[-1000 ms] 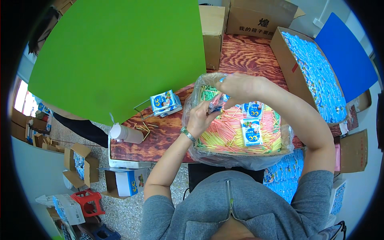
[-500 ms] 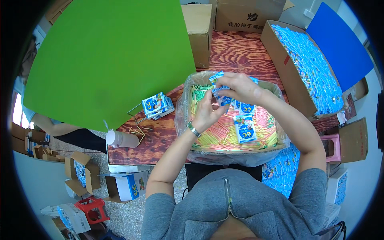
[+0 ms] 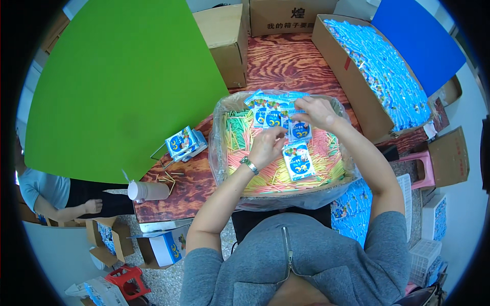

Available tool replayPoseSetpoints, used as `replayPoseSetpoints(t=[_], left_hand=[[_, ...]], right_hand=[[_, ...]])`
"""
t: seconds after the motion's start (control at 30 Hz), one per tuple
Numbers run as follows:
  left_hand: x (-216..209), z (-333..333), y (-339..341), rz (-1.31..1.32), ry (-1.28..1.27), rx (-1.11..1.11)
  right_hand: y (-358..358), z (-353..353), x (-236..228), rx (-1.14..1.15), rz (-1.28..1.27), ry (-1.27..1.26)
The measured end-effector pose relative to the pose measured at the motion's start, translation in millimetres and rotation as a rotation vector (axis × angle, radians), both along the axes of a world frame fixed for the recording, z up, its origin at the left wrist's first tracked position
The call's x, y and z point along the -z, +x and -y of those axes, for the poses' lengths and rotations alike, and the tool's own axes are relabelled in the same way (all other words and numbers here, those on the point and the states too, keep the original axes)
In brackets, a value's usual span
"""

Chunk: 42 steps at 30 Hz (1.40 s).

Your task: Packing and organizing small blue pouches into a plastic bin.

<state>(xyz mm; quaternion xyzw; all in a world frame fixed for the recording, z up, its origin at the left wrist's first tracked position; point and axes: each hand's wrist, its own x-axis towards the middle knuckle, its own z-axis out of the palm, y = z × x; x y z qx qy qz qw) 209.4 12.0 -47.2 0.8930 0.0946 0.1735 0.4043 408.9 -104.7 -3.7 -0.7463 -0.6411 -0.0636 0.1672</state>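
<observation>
A clear plastic bag sits on the wooden table, full of thin pink, yellow and green sticks. Over it my right hand holds a strip of small blue and white packets. My left hand, with a wristband, pinches the same strip at its lower part. One loose packet lies on the sticks just below my hands.
A small stack of packets rests in a wire holder left of the bag, with loose sticks and a white cup nearby. A long cardboard box of blue packets stands at the right. Brown cartons stand behind. Another person sits at far left.
My hands have come down closer to the bag and spread the packet strip out wider. The view has shifted so the bag sits lower in the picture.
</observation>
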Motion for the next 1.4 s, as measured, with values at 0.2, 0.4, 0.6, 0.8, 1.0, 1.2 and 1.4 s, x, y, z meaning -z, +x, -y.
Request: replayPoseSetpoints(t=[0.2, 0.4, 0.6, 0.8, 1.0, 1.2, 1.4], left_hand=[[11.4, 8.7, -11.2, 0.050, 0.210, 0.097], [16.1, 6.3, -8.4, -0.046, 0.119, 0.070], [11.5, 8.0, -9.9, -0.079, 0.086, 0.075], [-4.7, 5.8, -18.3, -0.056, 0.018, -0.010], [-0.1, 11.1, -17.7, 0.180, -0.180, 0.083], [14.6, 10.3, -16.4, -0.087, -0.690, 0.041], [-17.5, 11.8, -21.2, 0.102, -0.949, 0.025]], right_hand=[[-34.8, 22.9, 5.0, 0.150, 0.002, 0.047], [-48.3, 48.5, 34.2, 0.235, -0.222, -0.476], [-50.5, 63.8, 45.6, 0.220, -0.362, -0.203], [-57.4, 73.1, 5.6, 0.203, -0.066, -0.208], [-48.3, 67.2, -23.2, -0.107, -0.297, 0.077], [-71.4, 53.3, -33.9, 0.095, -0.787, -0.115], [-69.2, 30.5, -33.3, 0.045, -0.965, 0.196]])
